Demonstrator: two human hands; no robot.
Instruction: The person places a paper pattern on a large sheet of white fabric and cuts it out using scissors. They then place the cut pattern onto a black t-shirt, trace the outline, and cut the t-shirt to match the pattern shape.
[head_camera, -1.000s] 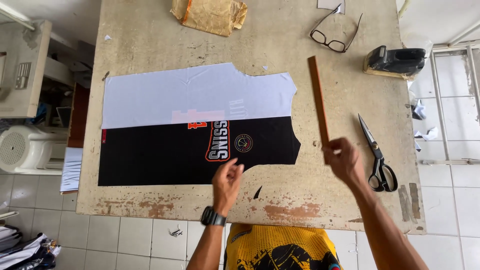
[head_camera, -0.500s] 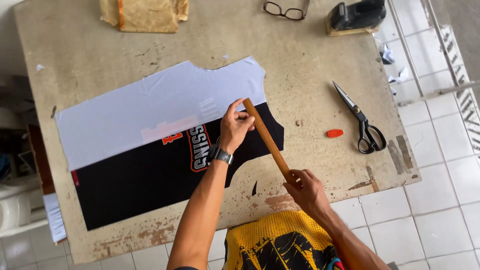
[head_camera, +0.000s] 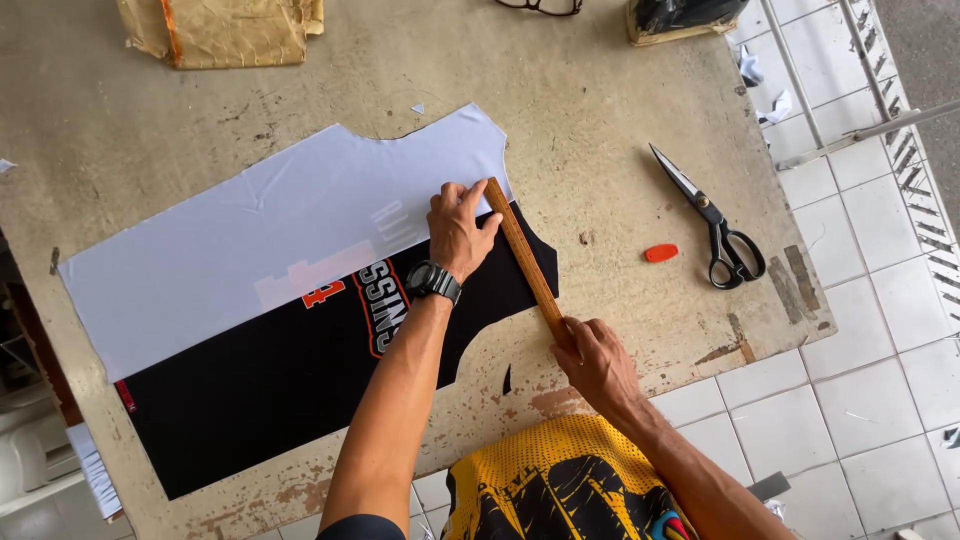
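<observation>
On the worn table (head_camera: 620, 90), a wooden ruler (head_camera: 523, 258) lies slantwise over the right end of a black jersey (head_camera: 300, 380), whose upper half is covered by a white pattern piece (head_camera: 260, 240) cut to the same outline. The left hand (head_camera: 458, 228), with a dark watch (head_camera: 432, 281) on its wrist, rests flat on the white piece beside the ruler's far end, its fingers spread and the fingertips touching the wood; it presses down and grips nothing. The right hand (head_camera: 597, 360) is at the ruler's near end, close to the table's front edge, with its fingers curled over that end and holding it against the table. The ruler crosses from the white piece over the black cloth and onto bare tabletop. To the right, well apart from the ruler, a pair of black-handled scissors (head_camera: 712, 220) lies closed, and a small orange chalk (head_camera: 660, 253) sits between the scissors and the jersey. A crumpled brown paper bundle (head_camera: 225, 30) lies at the far left of the table. A small black scrap of cloth (head_camera: 507, 380) lies near the front edge, just below the jersey.
</observation>
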